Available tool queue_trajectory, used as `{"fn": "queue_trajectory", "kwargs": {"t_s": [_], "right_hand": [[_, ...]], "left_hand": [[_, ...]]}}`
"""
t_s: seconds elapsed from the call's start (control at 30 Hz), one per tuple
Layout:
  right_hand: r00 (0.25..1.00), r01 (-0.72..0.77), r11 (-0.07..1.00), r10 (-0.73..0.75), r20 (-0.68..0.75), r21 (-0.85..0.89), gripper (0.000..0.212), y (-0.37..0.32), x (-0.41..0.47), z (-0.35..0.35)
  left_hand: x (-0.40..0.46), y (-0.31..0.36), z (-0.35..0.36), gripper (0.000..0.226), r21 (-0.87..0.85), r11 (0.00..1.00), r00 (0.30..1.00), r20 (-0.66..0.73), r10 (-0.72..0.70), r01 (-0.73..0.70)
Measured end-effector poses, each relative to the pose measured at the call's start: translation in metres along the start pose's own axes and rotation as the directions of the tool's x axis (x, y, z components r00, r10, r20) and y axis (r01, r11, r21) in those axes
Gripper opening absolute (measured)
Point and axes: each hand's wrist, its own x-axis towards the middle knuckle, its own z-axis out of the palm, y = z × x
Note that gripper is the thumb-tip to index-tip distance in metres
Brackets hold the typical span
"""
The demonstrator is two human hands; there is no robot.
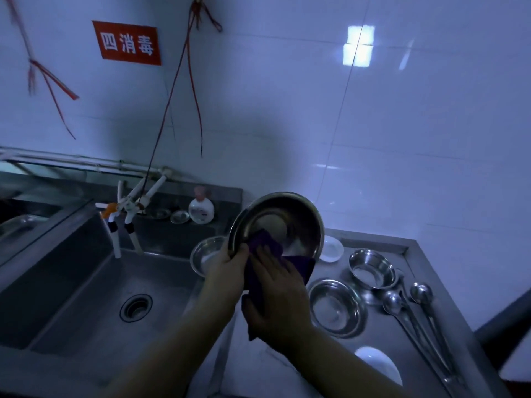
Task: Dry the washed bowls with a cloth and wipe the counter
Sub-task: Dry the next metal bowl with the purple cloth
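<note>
White ceramic showed nearest, a round white dish (379, 366) on the steel counter (287, 377), well below the fingers. The right hand (275, 294) lay flat on a dark purple cloth (258, 282), its straight fingers (265, 254) pressing the cloth's upper end into a large round stainless-steel bowl (277, 222). The cloth hung lengthwise down under the palm. The left hand (230, 262) gripped the bowl's lower left rim, thumb curled over the edge. The bowl was lifted clear of the counter and tipped on edge, its open mouth facing the camera. Right of the fingers sat a shallow steel bowl (337, 307), a smaller deep steel bowl (372, 270), and long-handled steel ladles (416, 311) with their bowls pointing away and their handles running toward the near right. Left of the fingers, another steel bowl (207, 255) stood at the rim of the steel sink (86, 282). Beyond, a round white bottle (201, 211) stood by the wall.
</note>
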Motion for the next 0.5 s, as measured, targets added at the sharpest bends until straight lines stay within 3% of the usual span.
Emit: {"fn": "queue_trajectory", "kwargs": {"t_s": [0.13,0.27,0.4,0.5], "right_hand": [[0.995,0.085,0.994,-0.088,-0.041,-0.063,0.069,-0.002,0.003,0.002],[0.902,0.418,0.869,-0.431,0.011,-0.265,0.037,0.042,-0.001,-0.006],[0.751,0.648,0.685,-0.649,0.127,-0.333,0.021,0.085,0.002,-0.034],[0.727,0.672,0.64,-0.665,0.17,-0.373,0.02,0.094,0.01,-0.049]], "left_hand": [[0.004,0.01,-0.004,0.021,0.074,0.997,0.999,0.045,-0.014,0.011],[0.008,0.023,-0.013,0.032,0.244,0.967,0.989,0.144,0.035,-0.07],[0.018,0.046,-0.017,0.012,0.564,0.806,0.954,0.299,0.003,-0.179],[0.022,0.065,-0.014,0.018,0.658,0.718,0.936,0.351,-0.026,-0.227]]}}
